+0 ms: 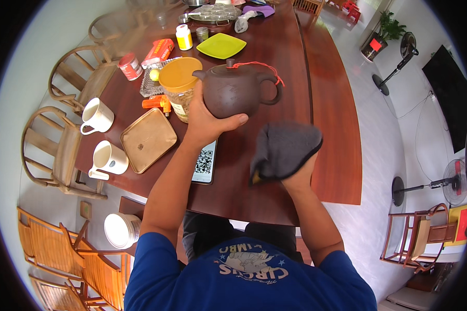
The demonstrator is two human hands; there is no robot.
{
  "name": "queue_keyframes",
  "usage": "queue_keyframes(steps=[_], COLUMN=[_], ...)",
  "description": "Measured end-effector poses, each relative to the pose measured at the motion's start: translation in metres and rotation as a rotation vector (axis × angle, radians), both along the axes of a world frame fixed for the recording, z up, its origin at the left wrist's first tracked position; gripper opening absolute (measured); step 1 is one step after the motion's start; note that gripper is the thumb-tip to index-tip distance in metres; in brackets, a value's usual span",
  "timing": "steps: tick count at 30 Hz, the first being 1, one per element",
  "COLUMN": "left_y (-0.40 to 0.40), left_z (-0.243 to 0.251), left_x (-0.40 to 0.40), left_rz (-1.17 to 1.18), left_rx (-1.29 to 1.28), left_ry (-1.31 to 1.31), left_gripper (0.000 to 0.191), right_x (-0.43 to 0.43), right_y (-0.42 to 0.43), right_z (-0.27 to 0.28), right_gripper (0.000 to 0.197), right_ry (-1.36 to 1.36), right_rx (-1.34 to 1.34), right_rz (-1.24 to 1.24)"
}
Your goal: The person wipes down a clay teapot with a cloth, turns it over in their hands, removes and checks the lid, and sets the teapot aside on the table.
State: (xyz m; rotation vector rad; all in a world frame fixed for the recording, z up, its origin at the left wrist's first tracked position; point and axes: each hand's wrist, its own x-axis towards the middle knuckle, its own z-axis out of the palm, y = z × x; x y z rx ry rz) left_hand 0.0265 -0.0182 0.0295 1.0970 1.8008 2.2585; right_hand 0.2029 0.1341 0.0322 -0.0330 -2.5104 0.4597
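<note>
A dark brown clay teapot [233, 93] is gripped by my left hand [208, 118], whose thumb lies across the near side of its body. The lid is on, and a red cord [258, 64] links the lid knob to the handle. The spout points left. My right hand [301, 173] holds a dark grey cloth [286, 149] to the right of and nearer than the teapot; the cloth hides most of the fingers. Partly covered by my left forearm, a phone [205, 163] showing a printed-style code lies on the table.
Left on the wooden table [249, 198] are a yellow-lidded jar [181, 74], a tan tray [150, 140], two white mugs [97, 116], an orange torch lighter [155, 102] and a red can [130, 67]. Farther back sit a green plate [222, 46] and a white-and-yellow bottle [184, 37].
</note>
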Motion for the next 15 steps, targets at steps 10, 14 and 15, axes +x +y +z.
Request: queue_keyframes(steps=[10,14,15], left_y=[0.004,-0.002,-0.003], left_z=[0.014,0.019,0.018], left_x=[0.018,0.018,0.015], left_rz=[-0.001,0.119,-0.066], left_rx=[0.220,0.102,0.345], left_ry=[-0.076,0.108,-0.183], left_gripper=[0.089,0.073,0.064], right_x=[-0.079,-0.089,-0.090], right_y=[-0.005,-0.024,-0.028], right_z=[0.020,0.027,0.030], right_gripper=[0.047,0.058,0.058], right_ry=[0.438,0.449,0.448], right_rx=[-0.586,-0.648,-0.651], right_rz=[0.306,0.335,0.338])
